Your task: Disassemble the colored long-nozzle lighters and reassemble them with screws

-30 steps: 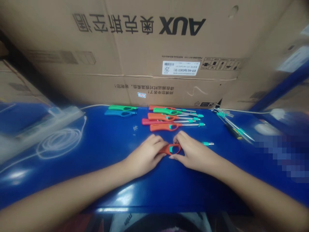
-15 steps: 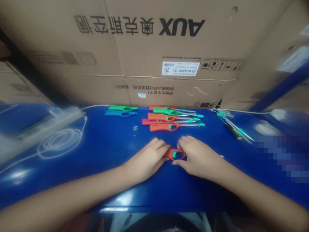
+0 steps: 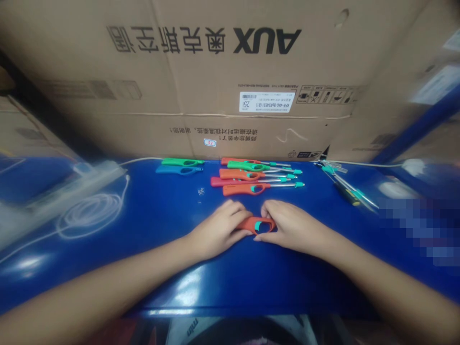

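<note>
An orange stick lighter (image 3: 257, 224) with a teal trigger lies low over the blue table (image 3: 154, 215), held between both my hands. My left hand (image 3: 219, 228) is closed round its handle end. My right hand (image 3: 291, 225) is closed over its front part and hides the metal stem. Behind them lies a row of several finished lighters (image 3: 257, 175), orange, red and green, with metal stems and teal tips pointing right. Further left, a green handle (image 3: 181, 162) and a blue handle (image 3: 178, 169) lie side by side.
A big AUX cardboard box (image 3: 230, 76) walls off the back of the table. A coiled white cable (image 3: 86, 214) and a clear plastic bag (image 3: 61, 189) lie at the left. Loose stems and a screwdriver (image 3: 347, 189) lie at the right. Cardboard and a blue bar stand right.
Both hands dipped toward me with the orange lighter and have come back up a little. The teal tip seen beyond my right hand a second ago is now hidden.
</note>
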Available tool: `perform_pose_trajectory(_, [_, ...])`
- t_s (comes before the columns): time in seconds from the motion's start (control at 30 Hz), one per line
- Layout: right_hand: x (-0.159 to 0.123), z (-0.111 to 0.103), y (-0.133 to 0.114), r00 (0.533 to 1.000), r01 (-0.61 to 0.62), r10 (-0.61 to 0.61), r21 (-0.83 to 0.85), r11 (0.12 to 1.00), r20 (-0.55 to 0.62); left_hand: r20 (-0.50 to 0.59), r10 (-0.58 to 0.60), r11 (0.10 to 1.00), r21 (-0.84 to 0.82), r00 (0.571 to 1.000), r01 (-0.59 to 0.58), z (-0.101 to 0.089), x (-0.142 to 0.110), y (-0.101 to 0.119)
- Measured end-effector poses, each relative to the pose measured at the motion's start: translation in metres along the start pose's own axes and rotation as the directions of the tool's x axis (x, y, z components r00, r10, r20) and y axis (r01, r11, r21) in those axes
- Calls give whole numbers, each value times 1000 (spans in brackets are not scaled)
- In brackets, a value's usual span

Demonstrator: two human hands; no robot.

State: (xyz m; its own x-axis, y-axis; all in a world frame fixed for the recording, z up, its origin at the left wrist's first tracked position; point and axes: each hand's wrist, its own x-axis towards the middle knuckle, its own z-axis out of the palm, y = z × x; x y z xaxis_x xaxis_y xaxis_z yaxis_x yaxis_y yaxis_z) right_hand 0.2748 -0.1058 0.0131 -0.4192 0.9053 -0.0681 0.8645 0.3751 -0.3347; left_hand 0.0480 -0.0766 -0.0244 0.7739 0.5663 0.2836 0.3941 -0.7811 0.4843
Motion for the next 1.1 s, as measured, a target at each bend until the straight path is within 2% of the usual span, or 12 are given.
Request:
perform_pose_trajectory(0.13, [2,-4,2,999,-34,33,81,996,11,-37,-11,999,-45,999,10,1,1,-5])
perform_pose_trajectory(0.27, [6,-6,9,998,-62,58,253,966,26,-76,-38,996,-89,996,31,0,2,-9])
perform_pose_trajectory(0.33, [10,-5,15,997,-71,67,377,924,24,-99,-73,990,-130,992,60,-2,2,-8])
perform_pose_trajectory(0.43, [16,-2,24,998,-48,68,577,815,-14,-142,-123,976,-196,982,94,-4,2,-8])
perform_pose_trajectory(0.5, [19,-2,28,998,-19,56,645,764,-37,-186,-157,967,-228,970,112,-5,2,-8])
perform_pose_trajectory(0.57, [20,-2,29,998,-6,45,635,773,-46,-219,-205,951,-275,954,141,-5,2,-9])
perform_pose_trajectory(0.7, [18,-2,27,997,4,33,520,854,-63,-263,-279,900,-408,924,156,-4,2,-11])
perform_pose_trajectory(0.8, [16,-3,26,998,35,-8,441,897,-62,-311,-300,894,-421,902,153,-3,2,-12])
perform_pose_trajectory(0.93, [15,-6,26,993,117,-102,343,932,-63,-237,-247,946,-269,939,181,-6,0,-13])
perform_pose_trajectory(1.03, [14,-8,25,985,175,-166,291,940,-56,-124,-147,988,-60,981,140,-12,-1,-13])
perform_pose_trajectory(1.1, [13,-11,24,978,209,-200,278,938,-63,-52,-107,994,16,993,108,-17,-1,-14])
